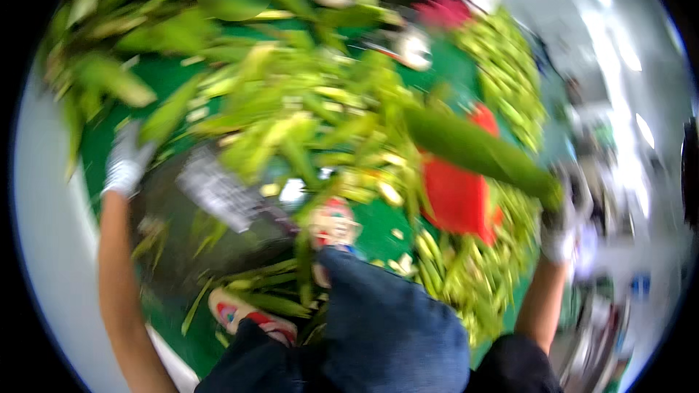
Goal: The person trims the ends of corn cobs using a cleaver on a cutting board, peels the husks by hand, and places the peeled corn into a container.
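Observation:
My right hand [564, 211], in a white glove, is closed around the end of a long ear of corn in its green husk [480, 147]. The ear is raised and slants up to the left, across a red object [455, 193] whose kind I cannot make out. At the far left my left hand [127, 163], also gloved, has its fingers stretched out, blurred. It is beside a dark grey container [167, 200] with a white label and closest to a green, leafy ear of corn [171, 113]; whether they touch is unclear.
Loose husks [284, 120] and pale scraps cover much of the green floor [382, 229]. Green ears are heaped on the right [473, 284]. My patterned shoes [335, 224] stand among the husks. Another person's shoe [413, 47] shows at the far side.

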A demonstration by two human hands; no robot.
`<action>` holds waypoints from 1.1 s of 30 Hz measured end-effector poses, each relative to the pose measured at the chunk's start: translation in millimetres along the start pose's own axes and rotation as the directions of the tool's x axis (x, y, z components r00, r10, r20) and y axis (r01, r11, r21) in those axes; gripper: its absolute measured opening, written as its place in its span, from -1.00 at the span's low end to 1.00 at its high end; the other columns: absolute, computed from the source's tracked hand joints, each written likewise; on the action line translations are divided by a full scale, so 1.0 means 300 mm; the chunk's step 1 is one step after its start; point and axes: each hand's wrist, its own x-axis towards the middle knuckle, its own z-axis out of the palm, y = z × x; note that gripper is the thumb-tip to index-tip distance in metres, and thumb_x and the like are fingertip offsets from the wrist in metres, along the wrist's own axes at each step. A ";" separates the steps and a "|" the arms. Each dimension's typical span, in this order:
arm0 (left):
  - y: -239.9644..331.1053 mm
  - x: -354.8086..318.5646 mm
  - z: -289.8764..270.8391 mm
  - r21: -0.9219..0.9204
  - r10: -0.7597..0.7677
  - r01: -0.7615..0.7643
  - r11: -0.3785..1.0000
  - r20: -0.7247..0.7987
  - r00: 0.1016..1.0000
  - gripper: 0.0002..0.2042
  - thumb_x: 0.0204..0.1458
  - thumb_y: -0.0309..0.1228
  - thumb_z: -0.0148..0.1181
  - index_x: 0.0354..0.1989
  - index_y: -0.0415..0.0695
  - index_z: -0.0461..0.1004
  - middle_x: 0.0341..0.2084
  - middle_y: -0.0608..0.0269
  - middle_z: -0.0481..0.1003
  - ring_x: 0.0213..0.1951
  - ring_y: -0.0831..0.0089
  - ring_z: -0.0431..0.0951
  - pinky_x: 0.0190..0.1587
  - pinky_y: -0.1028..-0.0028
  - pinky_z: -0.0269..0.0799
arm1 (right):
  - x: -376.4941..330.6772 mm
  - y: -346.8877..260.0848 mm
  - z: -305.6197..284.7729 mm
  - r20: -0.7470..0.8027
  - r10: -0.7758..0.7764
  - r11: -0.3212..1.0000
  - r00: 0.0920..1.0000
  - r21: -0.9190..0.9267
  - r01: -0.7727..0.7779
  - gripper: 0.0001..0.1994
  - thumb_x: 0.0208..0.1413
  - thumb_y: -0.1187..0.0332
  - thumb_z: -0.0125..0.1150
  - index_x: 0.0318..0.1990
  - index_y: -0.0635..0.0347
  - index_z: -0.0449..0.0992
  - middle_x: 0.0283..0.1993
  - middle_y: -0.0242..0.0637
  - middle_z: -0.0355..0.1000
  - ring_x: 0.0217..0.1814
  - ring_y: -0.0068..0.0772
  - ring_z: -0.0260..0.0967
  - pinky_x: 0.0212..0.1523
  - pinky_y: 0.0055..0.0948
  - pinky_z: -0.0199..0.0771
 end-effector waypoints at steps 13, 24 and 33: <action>-0.314 0.035 0.283 -0.221 -0.108 0.144 0.965 0.168 0.980 -0.29 -0.35 -0.27 0.31 0.04 -0.32 0.21 -0.08 -0.12 0.35 -0.09 0.10 0.40 -0.03 0.37 0.32 | -0.060 1.006 -0.042 -0.028 0.466 0.874 0.885 -0.142 -0.465 -0.87 0.08 0.35 0.06 -0.38 0.22 0.44 -0.59 -0.36 0.34 -0.65 -0.54 0.25 -0.63 -0.50 0.31; 0.323 -0.468 0.060 -0.962 -0.662 0.211 -0.171 0.271 0.699 -0.52 -0.10 -0.15 0.17 -0.03 -0.13 0.30 -0.17 0.17 0.40 -0.13 0.28 0.37 0.00 0.28 0.25 | -0.001 0.624 0.251 0.414 0.140 0.860 0.899 -0.502 0.097 -0.69 -0.04 0.41 0.14 -0.09 0.27 0.42 -0.13 -0.06 0.41 -0.12 -0.14 0.39 -0.09 -0.27 0.37; 0.336 -0.641 0.154 -0.717 -0.601 0.170 -0.676 0.670 0.435 -0.46 -0.05 -0.14 0.17 0.07 -0.12 0.21 0.05 -0.01 0.25 0.03 0.00 0.29 0.01 -0.03 0.30 | -0.532 -0.434 1.146 0.921 -0.387 0.740 0.043 0.282 0.610 -0.43 -0.11 0.28 0.20 0.11 0.15 0.19 -0.05 0.08 0.31 -0.07 0.15 0.31 -0.04 -0.12 0.34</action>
